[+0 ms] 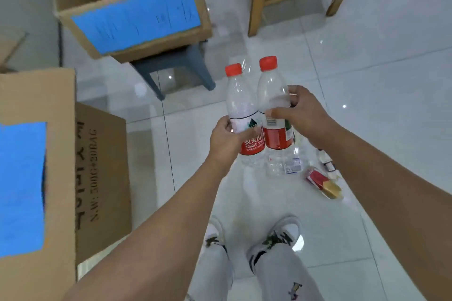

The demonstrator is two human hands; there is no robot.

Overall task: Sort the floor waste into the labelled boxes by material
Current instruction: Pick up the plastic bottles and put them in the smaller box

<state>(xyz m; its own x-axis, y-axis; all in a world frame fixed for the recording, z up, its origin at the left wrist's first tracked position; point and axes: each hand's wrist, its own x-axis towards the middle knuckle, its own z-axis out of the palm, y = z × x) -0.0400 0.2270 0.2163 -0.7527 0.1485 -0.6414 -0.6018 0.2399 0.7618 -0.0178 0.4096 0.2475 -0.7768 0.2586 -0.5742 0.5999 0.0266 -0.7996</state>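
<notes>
Two clear plastic bottles with red caps and red labels are held upright side by side above the floor. My left hand [226, 138] grips the left bottle [241, 105] at its label. My right hand [302, 111] wraps the right bottle [271, 95] at mid-height. A third clear bottle [285, 162] shows below and behind them; I cannot tell which hand holds it. A cardboard box with a blue label [137, 16] stands on a grey stool at the upper left, with a bottle inside. Another blue-labelled box [61, 154] is at the left edge.
A red and gold packet [322, 183] and a small white item [327, 161] lie on the white tiled floor to the right of the bottles. A grey stool [176, 68] carries the far box. Wooden chair legs [256, 0] stand behind. My shoes [281, 234] are below.
</notes>
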